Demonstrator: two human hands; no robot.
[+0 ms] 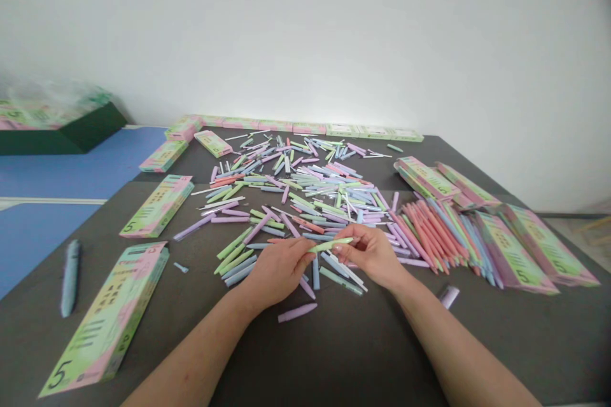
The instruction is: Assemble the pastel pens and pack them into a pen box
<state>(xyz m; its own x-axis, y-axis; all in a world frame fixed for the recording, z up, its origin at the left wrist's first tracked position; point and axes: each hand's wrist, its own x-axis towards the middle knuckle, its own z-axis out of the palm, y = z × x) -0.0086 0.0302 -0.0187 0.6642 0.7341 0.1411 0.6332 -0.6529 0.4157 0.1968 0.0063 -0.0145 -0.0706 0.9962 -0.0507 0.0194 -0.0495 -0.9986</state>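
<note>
The left hand (282, 267) was closed around one end of a light green pen (329, 245), and the right hand (370, 253) pinched its other end between thumb and fingers. The pen lay nearly level between the two hands, above the near edge of a wide heap of loose pen parts (334, 194). The heap spread well beyond both hands, in green, purple, blue and red, with thin white sticks (353, 276) just under the right hand. On the near side of the hands, a single purple piece (296, 313) lay apart on the dark table (305, 369).

To the right of the right hand lay a row of pens (434, 235), mostly red, with printed boxes (515, 254) farther out on that side. To the left of the left hand were a small blue piece (181, 267), a large green and pink box (105, 318) and, past it, a thick blue stick (70, 278). Far beyond the hands, more boxes (274, 125) lined the table by the wall. The pen's tip seemed to point past the right fingers, though blur made this uncertain.
</note>
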